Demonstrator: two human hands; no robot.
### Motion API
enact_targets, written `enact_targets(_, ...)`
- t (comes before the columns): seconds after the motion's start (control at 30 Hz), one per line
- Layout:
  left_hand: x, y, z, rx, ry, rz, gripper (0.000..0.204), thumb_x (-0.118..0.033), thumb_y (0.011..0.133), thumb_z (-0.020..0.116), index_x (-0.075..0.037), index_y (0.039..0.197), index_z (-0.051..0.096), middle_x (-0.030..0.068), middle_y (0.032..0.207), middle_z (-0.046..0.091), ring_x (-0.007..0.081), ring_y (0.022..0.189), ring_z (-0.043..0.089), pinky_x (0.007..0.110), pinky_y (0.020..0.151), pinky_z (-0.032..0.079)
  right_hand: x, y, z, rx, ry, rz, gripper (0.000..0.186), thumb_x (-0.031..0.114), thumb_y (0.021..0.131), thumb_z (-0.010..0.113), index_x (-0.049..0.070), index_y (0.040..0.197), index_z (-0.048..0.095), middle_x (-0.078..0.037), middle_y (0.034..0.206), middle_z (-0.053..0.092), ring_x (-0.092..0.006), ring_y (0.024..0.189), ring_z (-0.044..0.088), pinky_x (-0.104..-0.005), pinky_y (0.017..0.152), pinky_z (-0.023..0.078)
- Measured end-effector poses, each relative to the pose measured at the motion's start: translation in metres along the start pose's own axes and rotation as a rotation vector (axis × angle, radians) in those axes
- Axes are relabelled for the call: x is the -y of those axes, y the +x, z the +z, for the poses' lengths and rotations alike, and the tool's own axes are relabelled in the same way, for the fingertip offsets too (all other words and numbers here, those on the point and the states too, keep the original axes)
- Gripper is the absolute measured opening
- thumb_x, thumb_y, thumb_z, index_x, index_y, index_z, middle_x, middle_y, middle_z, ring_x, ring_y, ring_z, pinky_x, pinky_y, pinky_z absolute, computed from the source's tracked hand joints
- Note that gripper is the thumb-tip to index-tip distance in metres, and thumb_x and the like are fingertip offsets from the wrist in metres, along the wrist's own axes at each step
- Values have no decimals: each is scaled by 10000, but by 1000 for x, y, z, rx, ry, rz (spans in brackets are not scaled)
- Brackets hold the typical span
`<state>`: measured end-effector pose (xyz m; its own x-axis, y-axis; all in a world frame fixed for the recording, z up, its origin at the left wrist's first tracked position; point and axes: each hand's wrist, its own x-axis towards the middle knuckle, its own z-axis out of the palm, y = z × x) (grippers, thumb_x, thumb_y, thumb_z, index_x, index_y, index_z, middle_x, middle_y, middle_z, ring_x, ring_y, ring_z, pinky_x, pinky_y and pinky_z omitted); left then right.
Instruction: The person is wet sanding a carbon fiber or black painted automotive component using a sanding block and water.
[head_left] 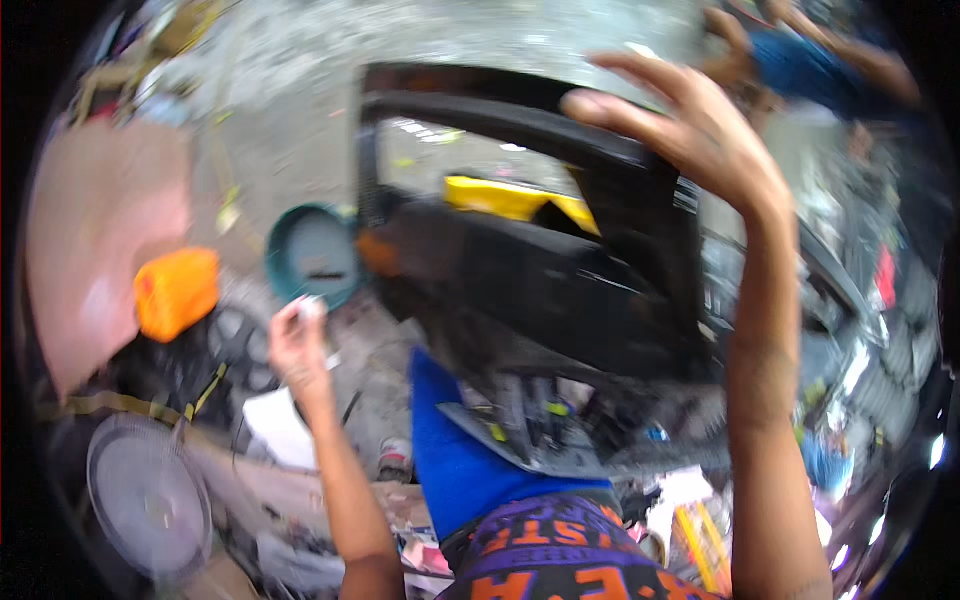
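A large black plastic panel with a wide window-like opening stands tilted in front of me. My right hand lies over its upper right corner, fingers stretched and apart. Whether they press on the edge cannot be made out. Lower on the left, my left hand is closed, with a small white piece at its fingertips, blurred by motion. Just beyond that hand sits a round teal basin with a small dark object inside. Through the panel's opening shows a yellow thing.
An orange jerrycan and a pink-tan board stand at the left. A round fan is at lower left, near a white sheet. A curved dark grey part lies close to my lap. Another person is at upper right.
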<state>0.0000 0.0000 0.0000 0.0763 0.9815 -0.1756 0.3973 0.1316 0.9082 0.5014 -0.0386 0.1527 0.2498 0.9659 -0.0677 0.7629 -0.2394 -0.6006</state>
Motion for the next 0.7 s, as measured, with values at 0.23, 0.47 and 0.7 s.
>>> enact_targets(0.23, -48, -33, 60, 250, -137, -98, 247, -118, 991, 699, 27, 1185, 648, 74, 1097, 687, 134, 1004, 646, 262, 923, 492, 11, -155, -133, -413, -225, 69, 382, 320, 889, 810, 38, 1139, 749, -78, 1001, 762, -162, 838, 709, -297, 784, 575)
enact_targets(0.47, -80, -27, 43, 364, -53, -16, 185, -53, 998, 650, 25, 1167, 644, 48, 1082, 673, 114, 974, 629, 263, 896, 501, 20, -333, -103, -392, -200, 585, 311, 148, 846, 820, 33, 1121, 732, -107, 928, 679, -209, 828, 645, -320, 760, 524)
enact_targets(0.7, -81, -15, 8, 343, 141, 117, 217, -63, 946, 711, -1, 1150, 675, 57, 1071, 683, 163, 999, 654, 306, 919, 522, 17, -376, -61, -364, -98, 674, 283, 47, 858, 781, 20, 1134, 724, -76, 1003, 656, -168, 850, 625, -289, 782, 526)
